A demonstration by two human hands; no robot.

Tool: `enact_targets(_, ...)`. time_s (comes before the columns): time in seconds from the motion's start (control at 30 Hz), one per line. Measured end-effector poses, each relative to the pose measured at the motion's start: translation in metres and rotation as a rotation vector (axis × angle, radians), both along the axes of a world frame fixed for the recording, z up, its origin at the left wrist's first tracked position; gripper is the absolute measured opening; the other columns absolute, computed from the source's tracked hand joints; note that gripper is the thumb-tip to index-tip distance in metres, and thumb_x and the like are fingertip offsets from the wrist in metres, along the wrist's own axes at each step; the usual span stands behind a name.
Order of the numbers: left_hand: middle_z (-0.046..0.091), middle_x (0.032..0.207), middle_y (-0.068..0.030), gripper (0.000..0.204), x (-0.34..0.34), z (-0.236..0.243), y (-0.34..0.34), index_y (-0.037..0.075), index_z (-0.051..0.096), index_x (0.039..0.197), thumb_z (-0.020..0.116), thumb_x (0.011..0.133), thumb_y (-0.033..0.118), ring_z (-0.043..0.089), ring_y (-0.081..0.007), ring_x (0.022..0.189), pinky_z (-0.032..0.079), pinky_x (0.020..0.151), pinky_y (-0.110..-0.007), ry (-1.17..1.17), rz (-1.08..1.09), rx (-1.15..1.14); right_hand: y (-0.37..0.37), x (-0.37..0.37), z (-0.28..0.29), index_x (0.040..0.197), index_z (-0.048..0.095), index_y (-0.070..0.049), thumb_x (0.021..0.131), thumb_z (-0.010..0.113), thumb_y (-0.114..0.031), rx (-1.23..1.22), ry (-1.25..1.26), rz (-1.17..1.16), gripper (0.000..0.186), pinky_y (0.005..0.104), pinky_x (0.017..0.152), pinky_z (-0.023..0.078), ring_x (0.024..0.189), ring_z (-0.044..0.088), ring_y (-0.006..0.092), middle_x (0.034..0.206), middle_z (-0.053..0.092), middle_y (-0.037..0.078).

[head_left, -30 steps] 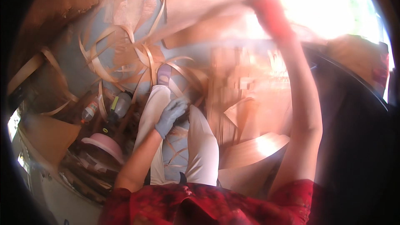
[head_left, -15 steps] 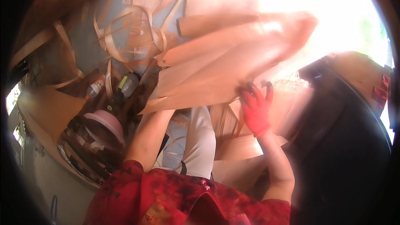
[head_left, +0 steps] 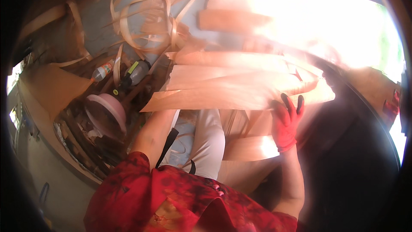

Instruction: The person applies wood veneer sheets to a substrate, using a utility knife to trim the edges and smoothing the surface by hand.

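A thin, ragged-edged sheet of tan wood veneer [head_left: 223, 81] lies crosswise in front of me, over my legs in pale trousers [head_left: 206, 141]. My left forearm reaches beneath its near edge; the sheet hides that hand. My right hand [head_left: 289, 120], in a red glove with dark fingertips, touches the sheet's near edge at the right with its fingers spread. More veneer pieces [head_left: 251, 148] lie under and below it. Strong glare washes out the upper right of the view.
Loose curled strips [head_left: 124, 21] lie on the grey floor [head_left: 189, 30]. To my left are a bottle [head_left: 102, 71], a grey flask [head_left: 137, 74], a pink basin [head_left: 105, 111] and a brown sheet [head_left: 51, 90]. A dark curved surface [head_left: 352, 154] is at right; a red glove-like shape [head_left: 390, 107] is beyond.
The veneer sheet has come down toward me and flattened out over my legs. My right hand has dropped from high up to its near edge. My left hand has gone out of sight beneath it.
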State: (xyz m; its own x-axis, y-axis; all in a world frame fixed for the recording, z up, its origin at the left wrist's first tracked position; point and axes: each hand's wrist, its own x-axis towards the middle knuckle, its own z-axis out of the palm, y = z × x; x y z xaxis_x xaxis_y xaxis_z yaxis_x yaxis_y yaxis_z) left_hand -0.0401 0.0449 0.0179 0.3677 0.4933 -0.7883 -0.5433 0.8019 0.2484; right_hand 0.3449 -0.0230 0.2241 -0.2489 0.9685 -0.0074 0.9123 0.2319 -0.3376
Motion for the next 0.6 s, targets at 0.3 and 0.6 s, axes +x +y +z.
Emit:
enact_targets(0.3,0.062,0.129,-0.0106,0.035,-0.017,0.017,0.015,0.004,0.056,0.133,0.056,0.1,0.016,0.062,-0.0238,0.116,0.05,0.099,-0.039,-0.058,0.037,0.045,0.004,0.009,0.07,0.083,0.066,-0.003,0.071,0.068,0.001,0.041,0.089,0.054,0.013,0.0632,0.108,0.039,0.113,0.063,0.0315,0.106,0.063,0.007)
enact_targets(0.6,0.062,0.128,-0.0111,0.034,-0.026,0.034,0.033,0.004,0.056,0.132,0.056,0.1,0.015,0.063,-0.0244,0.114,0.051,0.098,-0.041,-0.116,0.037,0.084,-0.02,0.014,0.085,0.098,0.064,-0.003,0.073,0.066,0.004,0.022,0.069,0.061,0.026,0.0643,0.107,0.04,0.112,0.064,0.0318,0.108,0.062,0.009)
